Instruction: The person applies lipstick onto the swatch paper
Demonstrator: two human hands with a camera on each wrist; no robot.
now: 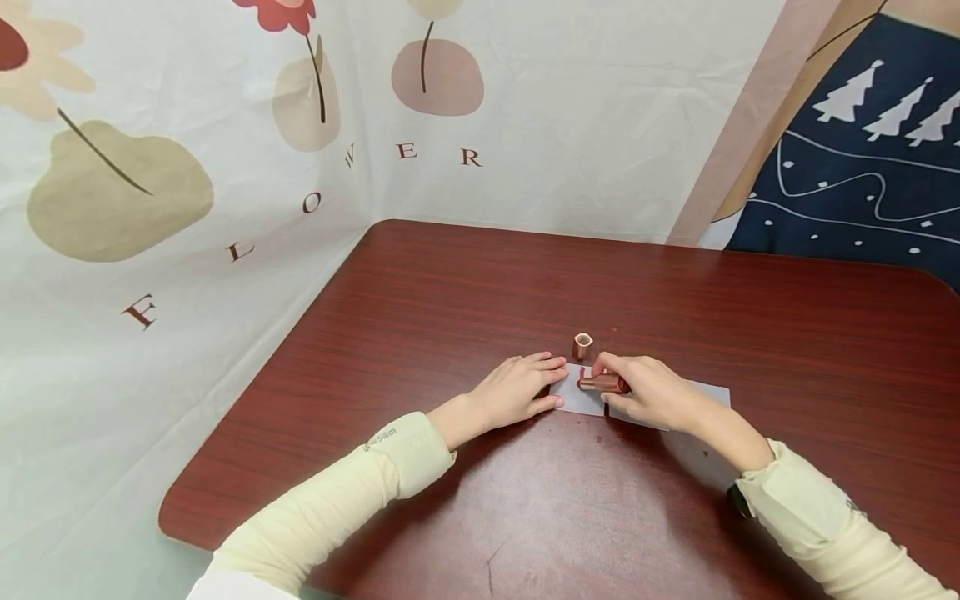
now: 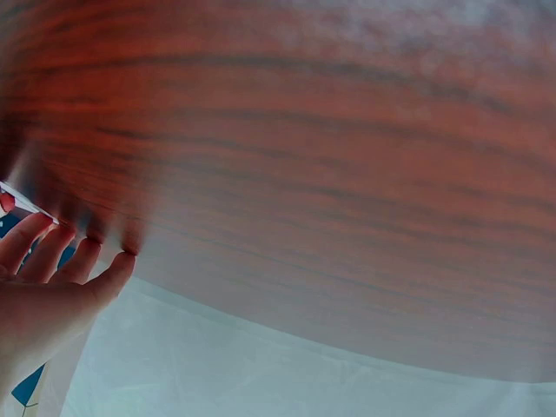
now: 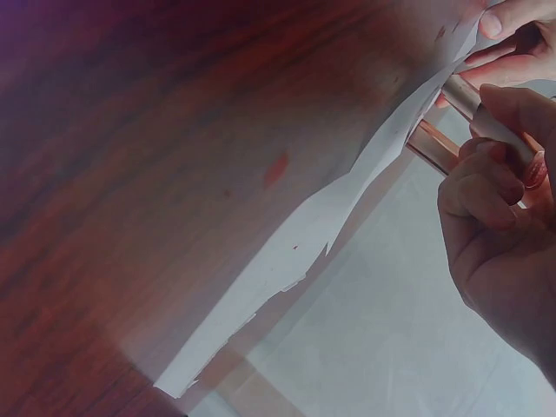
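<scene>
My right hand (image 1: 660,392) holds a copper-coloured lipstick (image 1: 598,382) between thumb and fingers, tilted low over a white sheet of paper (image 1: 576,400). Its red tip is at the paper, beside a short red mark. With fingers spread, my left hand (image 1: 517,388) presses the sheet's left edge against the table. Just behind the paper stands the lipstick cap (image 1: 582,346), its hollow end up. In the right wrist view the lipstick (image 3: 476,106) lies in the curled fingers, and the cap shows beyond the paper's edge.
More white paper (image 1: 712,392) extends under and right of my right hand, its edge torn in the right wrist view. Small red specks dot the dark red wooden table (image 1: 465,292). A printed cloth (image 1: 570,167) hangs behind the table and along its left side.
</scene>
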